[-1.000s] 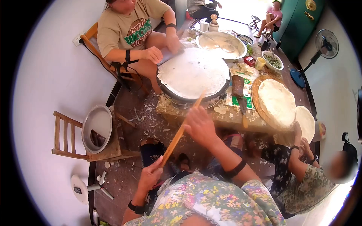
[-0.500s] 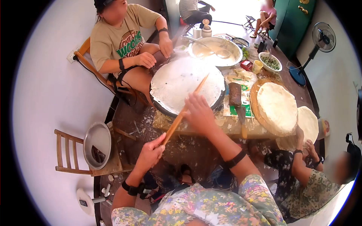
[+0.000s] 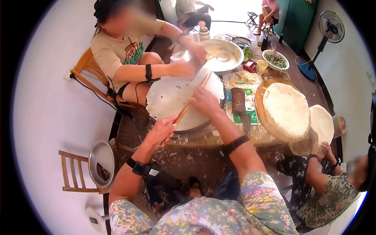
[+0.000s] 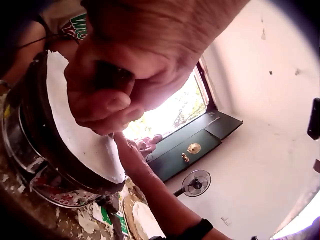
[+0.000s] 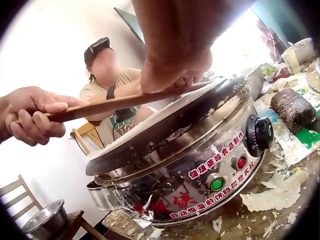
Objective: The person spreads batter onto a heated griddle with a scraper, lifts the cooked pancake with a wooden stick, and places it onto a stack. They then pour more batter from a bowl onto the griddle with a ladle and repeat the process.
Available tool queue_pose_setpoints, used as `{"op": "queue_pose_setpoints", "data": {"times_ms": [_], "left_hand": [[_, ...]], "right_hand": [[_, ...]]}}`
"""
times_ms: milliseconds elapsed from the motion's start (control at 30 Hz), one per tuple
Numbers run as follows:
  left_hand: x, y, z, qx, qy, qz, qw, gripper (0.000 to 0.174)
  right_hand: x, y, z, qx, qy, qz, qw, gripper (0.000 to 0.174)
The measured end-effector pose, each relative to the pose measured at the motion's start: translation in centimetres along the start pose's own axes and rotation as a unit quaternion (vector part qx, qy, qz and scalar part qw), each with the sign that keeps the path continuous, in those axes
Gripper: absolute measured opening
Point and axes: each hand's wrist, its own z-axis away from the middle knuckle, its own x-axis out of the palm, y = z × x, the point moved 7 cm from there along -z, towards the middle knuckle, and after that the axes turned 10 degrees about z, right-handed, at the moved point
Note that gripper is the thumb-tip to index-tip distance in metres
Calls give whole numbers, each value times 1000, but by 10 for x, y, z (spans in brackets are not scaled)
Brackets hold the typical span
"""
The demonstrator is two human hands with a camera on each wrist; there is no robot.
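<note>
Held a slim, light-brown wooden stick (image 3: pixel 183 112) in both hands: near end gripped in the curled fingers of the left hand (image 3: pixel 160 131), middle stretch held under the right hand (image 3: pixel 205 102). Lay slanted, almost flat, far tip reaching just beyond the right hand's fingers. Rested low across a thin, round, pale pancake (image 3: pixel 168 98) spread flat beneath the right hand and just ahead of the left. Covered nearly the whole top of the electric griddle (image 5: pixel 190 165), its near edge ragged, overhanging the rim beside the left hand.
</note>
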Motion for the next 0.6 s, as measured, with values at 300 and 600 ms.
{"op": "queue_pose_setpoints", "data": {"times_ms": [300,600], "left_hand": [[26,-22,34,74,-37,-74,994,52],[34,-70,87,77,-18,-74,994,52]], "right_hand": [[-38,-22,73,13,109,93,990,41],[-46,-53,130,25,91,70,993,57]]}}
